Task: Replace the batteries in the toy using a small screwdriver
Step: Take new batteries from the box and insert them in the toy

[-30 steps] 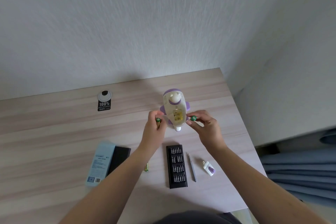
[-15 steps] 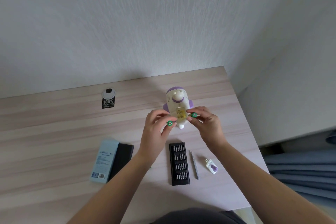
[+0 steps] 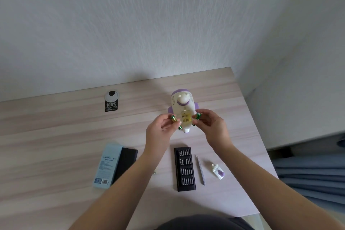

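Left hand lower, battery tilted.

Single head-worn view looks steeply down, fairly close, over the table toward the wall.

We seem to be in a home room or small office, seated at a pale wood-grain desk pushed into the corner of two white textured walls. A round cable grommet with a black "100%" sticker sits near the desk's far edge, which marks it as a computer desk. Past the desk's right edge we see grey-blue folded fabric, perhaps bedding or a curtain, which leans toward a domestic setting.
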A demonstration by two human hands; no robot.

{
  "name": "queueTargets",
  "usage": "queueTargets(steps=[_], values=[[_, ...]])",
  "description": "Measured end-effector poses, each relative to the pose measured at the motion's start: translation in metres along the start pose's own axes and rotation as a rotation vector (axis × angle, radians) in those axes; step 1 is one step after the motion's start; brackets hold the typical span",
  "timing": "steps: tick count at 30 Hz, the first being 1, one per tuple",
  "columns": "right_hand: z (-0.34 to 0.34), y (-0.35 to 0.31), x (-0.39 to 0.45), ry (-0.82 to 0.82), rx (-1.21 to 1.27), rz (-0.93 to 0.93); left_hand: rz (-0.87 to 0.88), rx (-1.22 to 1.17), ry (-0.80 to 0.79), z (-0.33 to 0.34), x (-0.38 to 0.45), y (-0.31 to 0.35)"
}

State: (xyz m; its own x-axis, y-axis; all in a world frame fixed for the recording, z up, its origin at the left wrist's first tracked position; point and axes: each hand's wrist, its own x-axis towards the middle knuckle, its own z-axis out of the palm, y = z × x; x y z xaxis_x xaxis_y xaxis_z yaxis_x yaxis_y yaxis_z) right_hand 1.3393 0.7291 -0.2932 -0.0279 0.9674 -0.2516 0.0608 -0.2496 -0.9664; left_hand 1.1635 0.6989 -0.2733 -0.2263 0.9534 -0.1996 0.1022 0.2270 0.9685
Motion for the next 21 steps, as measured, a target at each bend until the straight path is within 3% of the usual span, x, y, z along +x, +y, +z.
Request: queueTargets(steps=[5, 15, 21], values=[[0.003, 0.004, 0.004, 0.022, -0.076, -0.023, 0.018, 0.034, 0.015, 0.004, 0.014, -0.007], [0.007, 0.003, 0.016, 0.074, -0.245, -0.145, 0.367, 0.427, 0.009, 0.009, 0.037, -0.011], [0.008, 0.004, 0.017, 0.059, -0.419, -0.303, 0.464, 0.544, -0.027, 0.013, 0.039, -0.015]])
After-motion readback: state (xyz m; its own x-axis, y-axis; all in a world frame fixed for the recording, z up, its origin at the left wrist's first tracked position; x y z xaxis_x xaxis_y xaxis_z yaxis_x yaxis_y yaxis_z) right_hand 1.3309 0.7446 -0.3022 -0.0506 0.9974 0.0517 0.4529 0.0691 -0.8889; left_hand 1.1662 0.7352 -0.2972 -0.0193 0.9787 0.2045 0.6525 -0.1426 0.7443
